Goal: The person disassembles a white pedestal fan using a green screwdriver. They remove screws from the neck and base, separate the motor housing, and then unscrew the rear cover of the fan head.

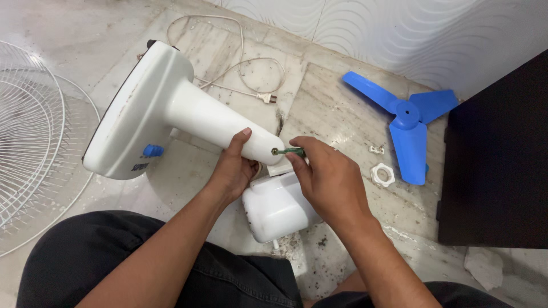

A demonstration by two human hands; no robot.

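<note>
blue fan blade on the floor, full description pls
The blue fan blade is one glossy plastic piece: three broad blades around a round raised hub. It lies flat on the marble floor, detached, beside the dark cabinet, one blade tip near the wall. A white ring nut sits just left of its lower blade. Neither hand touches it.

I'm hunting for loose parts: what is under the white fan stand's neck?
Under the fan stand neck sits the white motor housing, on the floor. The left hand covers the joint between them.

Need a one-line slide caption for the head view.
Left hand grips white fan stand; right hand holds green screwdriver at its joint.
</note>
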